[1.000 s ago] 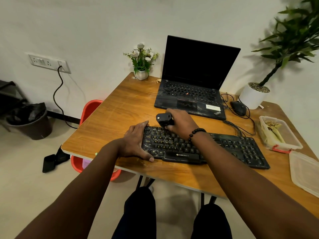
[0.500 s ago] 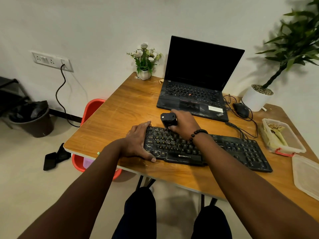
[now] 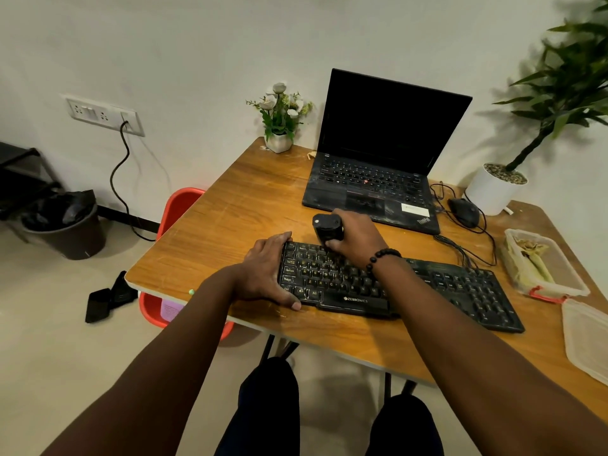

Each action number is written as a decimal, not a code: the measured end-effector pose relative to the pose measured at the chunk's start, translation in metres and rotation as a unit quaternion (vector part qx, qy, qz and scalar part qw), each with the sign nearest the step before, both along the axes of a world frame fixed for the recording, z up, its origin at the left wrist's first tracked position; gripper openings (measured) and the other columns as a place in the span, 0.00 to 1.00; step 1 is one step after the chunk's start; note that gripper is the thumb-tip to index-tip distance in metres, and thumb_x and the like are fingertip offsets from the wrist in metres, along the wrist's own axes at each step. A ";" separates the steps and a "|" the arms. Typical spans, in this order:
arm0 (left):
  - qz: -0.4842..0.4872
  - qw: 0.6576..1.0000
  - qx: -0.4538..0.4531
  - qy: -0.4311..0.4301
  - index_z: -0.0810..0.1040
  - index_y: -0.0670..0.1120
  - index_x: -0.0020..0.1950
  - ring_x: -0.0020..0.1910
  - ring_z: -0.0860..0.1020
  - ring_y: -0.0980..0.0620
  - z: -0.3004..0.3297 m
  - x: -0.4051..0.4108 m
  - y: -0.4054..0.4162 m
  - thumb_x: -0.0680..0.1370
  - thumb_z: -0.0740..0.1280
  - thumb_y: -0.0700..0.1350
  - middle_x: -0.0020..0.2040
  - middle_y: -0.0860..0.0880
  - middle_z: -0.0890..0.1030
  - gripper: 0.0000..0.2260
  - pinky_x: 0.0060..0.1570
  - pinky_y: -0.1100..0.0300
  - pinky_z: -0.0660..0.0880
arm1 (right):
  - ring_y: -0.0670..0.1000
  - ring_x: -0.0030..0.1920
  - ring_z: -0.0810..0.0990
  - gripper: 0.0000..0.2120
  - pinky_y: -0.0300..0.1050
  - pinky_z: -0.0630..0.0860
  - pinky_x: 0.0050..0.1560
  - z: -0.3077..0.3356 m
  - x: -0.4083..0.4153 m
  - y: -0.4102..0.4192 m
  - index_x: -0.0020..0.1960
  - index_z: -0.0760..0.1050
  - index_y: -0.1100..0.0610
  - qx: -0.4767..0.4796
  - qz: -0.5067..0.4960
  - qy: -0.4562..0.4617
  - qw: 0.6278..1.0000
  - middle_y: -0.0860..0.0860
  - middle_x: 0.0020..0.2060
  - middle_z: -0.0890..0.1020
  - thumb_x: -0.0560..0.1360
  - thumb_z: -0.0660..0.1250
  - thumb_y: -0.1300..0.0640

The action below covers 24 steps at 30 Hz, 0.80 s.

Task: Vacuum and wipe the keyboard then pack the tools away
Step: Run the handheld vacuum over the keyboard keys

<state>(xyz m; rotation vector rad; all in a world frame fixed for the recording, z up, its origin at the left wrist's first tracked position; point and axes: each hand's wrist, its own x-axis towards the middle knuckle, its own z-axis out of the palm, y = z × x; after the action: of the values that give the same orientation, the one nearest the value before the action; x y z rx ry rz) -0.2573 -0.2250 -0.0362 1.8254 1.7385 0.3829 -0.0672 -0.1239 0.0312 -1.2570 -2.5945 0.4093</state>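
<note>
My right hand [image 3: 357,238] grips the mini vacuum [image 3: 326,229], barely shifted along the keyboard's [image 3: 394,284] top row under it; suction presumably continues. My left hand [image 3: 266,271] lies spread, bracing its end.

White wall [image 3: 197,44], beige floor [image 3: 49,340], wooden table [image 3: 230,225]

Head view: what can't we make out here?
- Vacuum nozzle: hidden beneath its body and the right hand.
- Keyboard middle keys: covered by the right forearm.
- Lid: cut off by the right edge.
- Container contents: too indistinct to identify.
</note>
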 end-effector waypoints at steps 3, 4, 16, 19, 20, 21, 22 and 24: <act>-0.005 1.000 -0.006 0.003 0.38 0.52 0.81 0.77 0.49 0.47 0.002 0.000 0.001 0.51 0.72 0.74 0.79 0.53 0.50 0.69 0.76 0.41 0.53 | 0.48 0.52 0.78 0.20 0.38 0.73 0.47 0.002 0.006 0.002 0.59 0.74 0.54 -0.026 0.000 0.044 0.999 0.49 0.52 0.81 0.69 0.75 0.57; -0.006 1.000 -0.010 0.003 0.38 0.52 0.80 0.77 0.49 0.47 0.002 0.000 0.001 0.51 0.72 0.74 0.79 0.53 0.50 0.69 0.76 0.41 0.53 | 0.47 0.50 0.77 0.19 0.36 0.72 0.45 0.001 0.006 -0.001 0.57 0.74 0.53 -0.037 0.015 0.047 0.998 0.48 0.50 0.81 0.69 0.75 0.56; 0.000 1.000 -0.005 -0.004 0.38 0.51 0.81 0.77 0.49 0.48 0.002 0.001 0.000 0.51 0.72 0.73 0.79 0.52 0.50 0.69 0.76 0.43 0.52 | 0.52 0.53 0.78 0.17 0.37 0.71 0.45 0.001 -0.014 -0.005 0.57 0.74 0.57 0.008 0.037 -0.001 0.999 0.52 0.51 0.80 0.70 0.74 0.59; 0.004 1.000 -0.008 -0.011 0.37 0.52 0.81 0.77 0.50 0.47 0.004 0.002 -0.001 0.51 0.73 0.73 0.78 0.51 0.51 0.70 0.76 0.43 0.52 | 0.50 0.53 0.78 0.20 0.39 0.73 0.48 -0.001 -0.014 -0.004 0.58 0.74 0.56 -0.018 0.035 0.040 0.998 0.51 0.52 0.81 0.69 0.75 0.57; 0.007 1.000 -0.008 -0.013 0.37 0.52 0.81 0.77 0.50 0.47 0.004 0.002 -0.001 0.51 0.73 0.73 0.78 0.50 0.51 0.70 0.76 0.43 0.53 | 0.50 0.52 0.78 0.18 0.39 0.72 0.46 -0.003 -0.015 -0.005 0.56 0.74 0.55 -0.029 0.042 0.042 0.998 0.50 0.51 0.81 0.69 0.75 0.57; 0.009 1.000 -0.010 -0.015 0.37 0.52 0.81 0.77 0.50 0.47 0.004 0.001 -0.001 0.51 0.73 0.72 0.78 0.50 0.52 0.70 0.76 0.44 0.53 | 0.50 0.52 0.78 0.17 0.39 0.72 0.45 -0.005 -0.015 -0.007 0.54 0.74 0.55 -0.029 0.042 0.034 0.998 0.51 0.50 0.81 0.69 0.75 0.58; 0.010 1.000 -0.012 -0.016 0.36 0.52 0.81 0.77 0.50 0.47 0.004 0.001 -0.001 0.51 0.74 0.72 0.78 0.50 0.52 0.70 0.76 0.44 0.53 | 0.51 0.53 0.78 0.16 0.40 0.72 0.46 -0.007 -0.015 -0.007 0.54 0.74 0.55 -0.023 0.034 0.029 0.999 0.51 0.51 0.81 0.69 0.75 0.58; 0.011 1.000 -0.009 -0.016 0.36 0.51 0.81 0.77 0.50 0.46 0.004 0.002 -0.002 0.55 0.79 0.68 0.78 0.49 0.52 0.69 0.76 0.44 0.52 | 0.51 0.55 0.78 0.18 0.41 0.74 0.50 -0.006 -0.015 -0.005 0.56 0.74 0.56 0.004 0.014 0.026 1.000 0.52 0.53 0.81 0.69 0.75 0.58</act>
<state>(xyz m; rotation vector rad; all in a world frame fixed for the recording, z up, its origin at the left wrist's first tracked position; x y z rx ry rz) -0.2550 -0.2265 -0.0317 1.7786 1.7357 0.4016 -0.0819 -0.1292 0.0255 -1.1937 -2.5703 0.4303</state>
